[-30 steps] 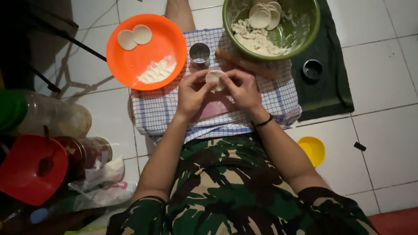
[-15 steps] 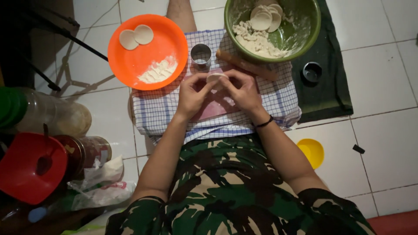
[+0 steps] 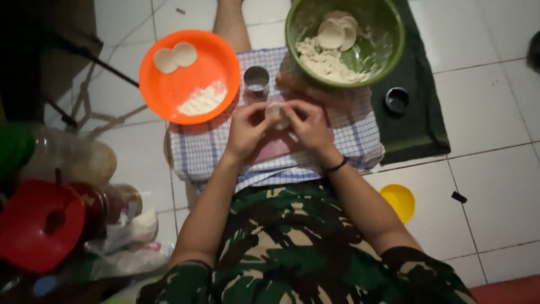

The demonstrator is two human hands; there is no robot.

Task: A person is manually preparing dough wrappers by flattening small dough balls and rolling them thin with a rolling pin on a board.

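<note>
Unmoved, both hands pinch dough disc (image 3: 275,111) between orange plate (image 3: 169,95) and green bowl (image 3: 388,62).

dough piece (image 3: 275,112): mostly covered by fingers of left hand (image 3: 246,130) and right hand (image 3: 310,127), shape unclear | green bowl (image 3: 388,62): rim cut by top edge | red lid (image 3: 39,225) and jars (image 3: 84,163): dim, blurred, contents unreadable | small dark cup (image 3: 397,99): inside too dark to tell

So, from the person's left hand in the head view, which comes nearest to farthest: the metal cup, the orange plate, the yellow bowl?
From the left hand:
1. Metal cup, just above it.
2. Orange plate, up and to the left.
3. Yellow bowl, far off, lower right on the tiles.
</note>
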